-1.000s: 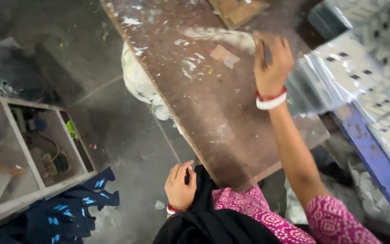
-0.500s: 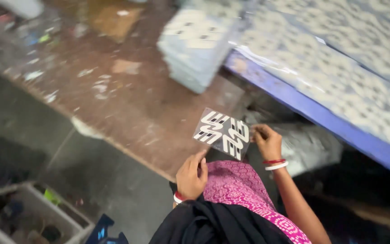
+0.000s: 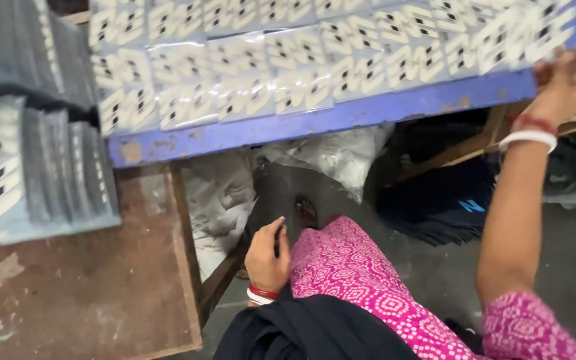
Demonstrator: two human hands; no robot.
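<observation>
My right hand (image 3: 568, 77) reaches up to the right end of a blue-edged table (image 3: 341, 117). Its fingers are curled on the corner of a pale printed sheet (image 3: 538, 30), the last in rows of similar sheets laid side by side on the table. My left hand (image 3: 266, 257) rests low beside my pink patterned knee (image 3: 348, 267), fingers loosely apart and holding nothing. Both wrists carry red and white bangles.
A thick stack of the same printed sheets (image 3: 35, 167) sits at the left on a worn brown board (image 3: 81, 280). Under the blue table lie crumpled white plastic bags (image 3: 341, 153) and a pile of dark blue fabric (image 3: 448, 200) on the grey floor.
The view swung from the brown board to the blue table. My right hand carried a printed sheet up from near my knee to the table's right end. My left hand stayed by my lap.
</observation>
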